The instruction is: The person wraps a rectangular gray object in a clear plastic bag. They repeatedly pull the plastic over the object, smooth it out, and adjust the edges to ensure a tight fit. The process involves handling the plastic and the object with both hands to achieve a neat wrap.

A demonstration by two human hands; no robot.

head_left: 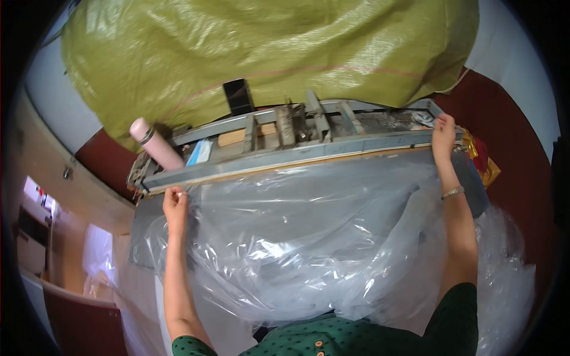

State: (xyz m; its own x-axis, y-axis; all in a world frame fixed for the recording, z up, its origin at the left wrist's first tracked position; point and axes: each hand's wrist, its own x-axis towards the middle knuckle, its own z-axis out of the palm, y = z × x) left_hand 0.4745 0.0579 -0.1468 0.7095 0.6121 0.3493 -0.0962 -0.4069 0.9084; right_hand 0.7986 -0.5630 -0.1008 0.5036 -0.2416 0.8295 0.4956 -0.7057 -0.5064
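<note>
A large clear plastic bag (309,237) lies crumpled over a grey table, its far edge stretched along the long grey bar of a sealing machine (285,159). My left hand (174,203) pinches the bag's edge at the machine's left end. At the machine's right end, my right hand (444,135) grips the bag's other corner against the bar. A thin bracelet sits on my right wrist.
A huge olive-green woven sack (267,47) bulges behind the machine. A pink bottle (155,148) leans at the machine's left end. More clear plastic (504,279) is heaped at the right. Red and gold packets (484,160) lie by the right end.
</note>
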